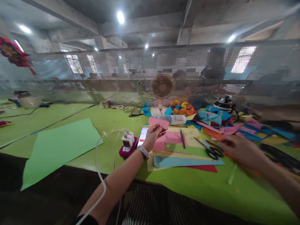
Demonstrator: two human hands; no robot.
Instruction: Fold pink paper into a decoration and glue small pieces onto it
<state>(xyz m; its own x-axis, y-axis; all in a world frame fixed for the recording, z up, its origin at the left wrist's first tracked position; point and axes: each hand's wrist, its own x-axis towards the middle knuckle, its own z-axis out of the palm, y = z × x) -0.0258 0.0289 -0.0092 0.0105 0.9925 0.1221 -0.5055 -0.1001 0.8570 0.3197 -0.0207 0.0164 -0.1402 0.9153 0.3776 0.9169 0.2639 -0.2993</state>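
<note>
My left hand [152, 135], with a pale band on its wrist, pinches a small pink paper piece [156, 121] above the stacked sheets. Over at the right, my right hand [237, 147] is smeared by motion, close to the black-handled scissors [213, 153] and some orange paper [214, 133]. Whether its fingers hold anything is not clear. Tweezers [182, 139] lie on a pink sheet [171, 137] in the stack, near a green strip [185, 150]. Under these shows a light blue sheet [185, 161]. A lit phone [142, 135] is just left of my left hand.
A white charger [127, 139] on a purple block trails a cable across my left arm. Behind stand a small fan [162, 87] and a lying bottle [174, 119]. Colourful paper scraps [246, 128] crowd the right. One large green sheet [65, 145] overhangs the table's front edge.
</note>
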